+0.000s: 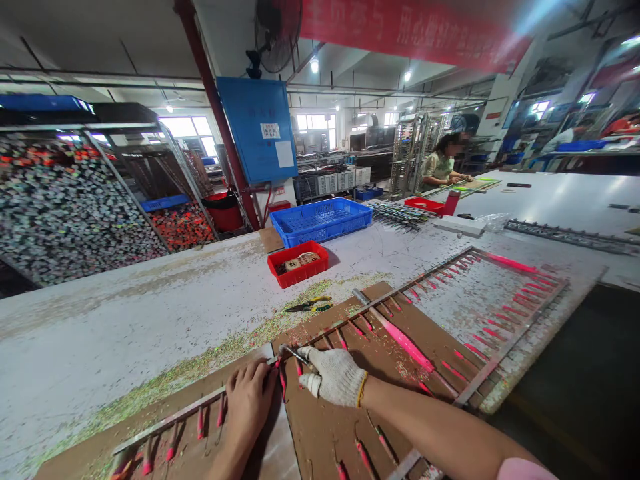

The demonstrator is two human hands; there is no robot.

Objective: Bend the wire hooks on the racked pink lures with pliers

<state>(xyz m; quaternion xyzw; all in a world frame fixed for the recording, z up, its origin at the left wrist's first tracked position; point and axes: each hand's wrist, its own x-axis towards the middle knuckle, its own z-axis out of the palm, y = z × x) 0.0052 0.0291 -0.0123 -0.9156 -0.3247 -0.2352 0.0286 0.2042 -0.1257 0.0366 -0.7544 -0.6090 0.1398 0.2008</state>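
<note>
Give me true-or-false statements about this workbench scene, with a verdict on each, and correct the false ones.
1. The right hand, in a white knit glove, holds a small metal tool. True.
2. The left hand wears a matching glove. False: the left hand is bare, on a metal rack bar.
3. Pliers with green and yellow handles lie on the table. True.
4. The red crate sits inside the blue crate. False: the red crate stands apart from the blue crate, nearer the hands.
5. A co-worker is at work further along the table. True.
</note>
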